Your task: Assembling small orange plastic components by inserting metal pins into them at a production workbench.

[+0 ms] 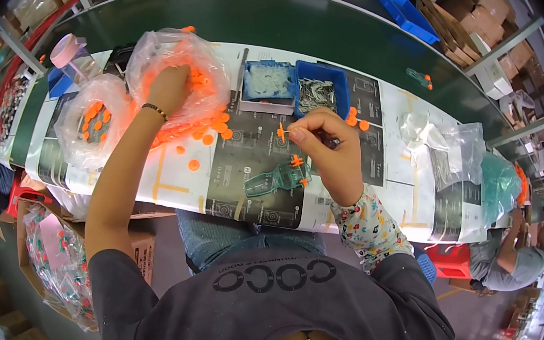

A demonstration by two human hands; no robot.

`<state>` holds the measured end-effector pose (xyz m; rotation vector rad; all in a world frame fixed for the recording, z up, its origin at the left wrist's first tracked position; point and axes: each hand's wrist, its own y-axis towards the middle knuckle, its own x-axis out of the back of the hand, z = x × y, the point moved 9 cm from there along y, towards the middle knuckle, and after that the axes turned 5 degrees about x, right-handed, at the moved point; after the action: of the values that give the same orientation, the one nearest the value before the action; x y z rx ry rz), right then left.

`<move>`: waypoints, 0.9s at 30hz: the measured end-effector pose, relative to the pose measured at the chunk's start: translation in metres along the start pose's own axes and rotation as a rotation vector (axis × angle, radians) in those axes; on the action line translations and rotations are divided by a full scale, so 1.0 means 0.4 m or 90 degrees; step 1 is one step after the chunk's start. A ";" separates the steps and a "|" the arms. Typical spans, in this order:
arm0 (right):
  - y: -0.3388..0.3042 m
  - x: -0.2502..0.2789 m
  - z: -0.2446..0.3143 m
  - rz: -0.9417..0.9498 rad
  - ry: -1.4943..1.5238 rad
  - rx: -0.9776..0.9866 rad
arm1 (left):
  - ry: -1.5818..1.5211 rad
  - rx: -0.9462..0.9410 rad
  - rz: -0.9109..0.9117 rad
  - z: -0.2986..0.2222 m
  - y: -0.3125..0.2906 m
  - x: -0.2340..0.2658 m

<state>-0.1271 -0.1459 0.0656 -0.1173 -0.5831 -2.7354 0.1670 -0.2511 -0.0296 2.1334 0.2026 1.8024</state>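
Observation:
My left hand reaches into a clear plastic bag full of small orange plastic parts; its fingertips are hidden among them. Raised over the table, my right hand is closed in a pinch on a thin metal pin that carries an orange plastic piece at its end. Below it on the mat lies a translucent green plastic part with orange pieces fitted at one end. Beyond the right hand stand a blue bin of metal pins and a blue tray with whitish contents.
Loose orange discs lie near the bag. Left of it is another plastic bag with orange and dark pieces. A green conveyor belt runs behind the table. At right are clear bags and a seated co-worker.

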 end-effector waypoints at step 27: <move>-0.004 -0.032 -0.035 -0.113 -0.075 0.110 | -1.413 0.386 -0.073 -0.427 -0.251 0.080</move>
<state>-0.1156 -0.1464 0.0503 -0.1935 -0.8990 -2.8459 0.0169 -0.1192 -0.0112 2.8679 0.2104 -1.3620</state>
